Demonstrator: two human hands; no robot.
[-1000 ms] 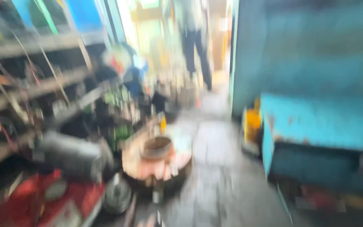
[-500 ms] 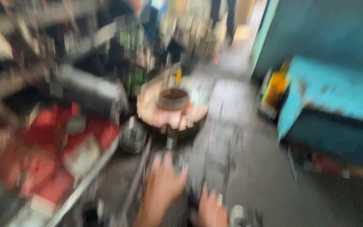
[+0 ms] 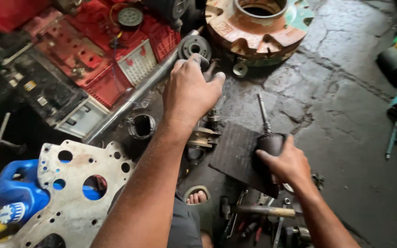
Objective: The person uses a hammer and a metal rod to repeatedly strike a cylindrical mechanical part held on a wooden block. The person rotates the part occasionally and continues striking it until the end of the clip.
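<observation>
My left hand (image 3: 190, 89) is closed over the top of an upright greasy metal part (image 3: 211, 76), below which a brass-coloured fitting (image 3: 203, 137) shows. My right hand (image 3: 286, 161) grips a dark cylindrical tool (image 3: 268, 142) with a thin metal shaft (image 3: 263, 112) pointing up and away. Under it lies a dark flat square pad (image 3: 237, 154) on the cracked concrete floor (image 3: 341, 115). My foot in a sandal (image 3: 196, 196) is beneath my arms.
A rusty orange wheel hub (image 3: 253, 23) lies ahead. Left are red battery cases (image 3: 97, 55), a long steel tube (image 3: 134, 98), a grey plate with holes (image 3: 76, 183) and a blue jug (image 3: 17, 190). A wooden-handled hammer (image 3: 263, 211) and loose tools lie by my foot.
The view has swung down from the aisle to the floor and become sharp. Both hands have come into view and now hold the parts.
</observation>
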